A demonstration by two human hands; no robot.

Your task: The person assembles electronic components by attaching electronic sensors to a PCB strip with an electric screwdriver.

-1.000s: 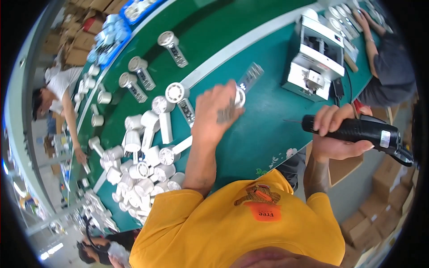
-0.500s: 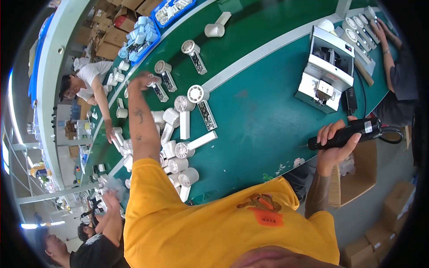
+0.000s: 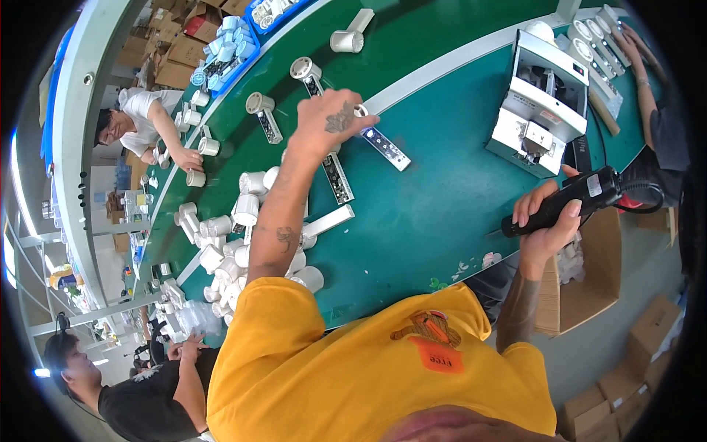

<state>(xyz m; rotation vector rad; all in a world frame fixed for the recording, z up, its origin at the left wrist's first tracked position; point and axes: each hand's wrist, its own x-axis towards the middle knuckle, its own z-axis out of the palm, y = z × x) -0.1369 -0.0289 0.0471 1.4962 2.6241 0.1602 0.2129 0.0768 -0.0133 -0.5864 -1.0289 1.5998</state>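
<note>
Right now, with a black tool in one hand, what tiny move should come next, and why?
Maybe the left hand should bring the white piece a little nearer the black tool: the piece's inside looks uncovered, the right hand grips the tool, and a stretch of green tabletop lies between the two.

It is a factory assembly workshop: at two o'clock stands a white metal machine [image 3: 554, 110], near nine many white plastic housings [image 3: 247, 211], at four brown cardboard boxes [image 3: 622, 384].
</note>
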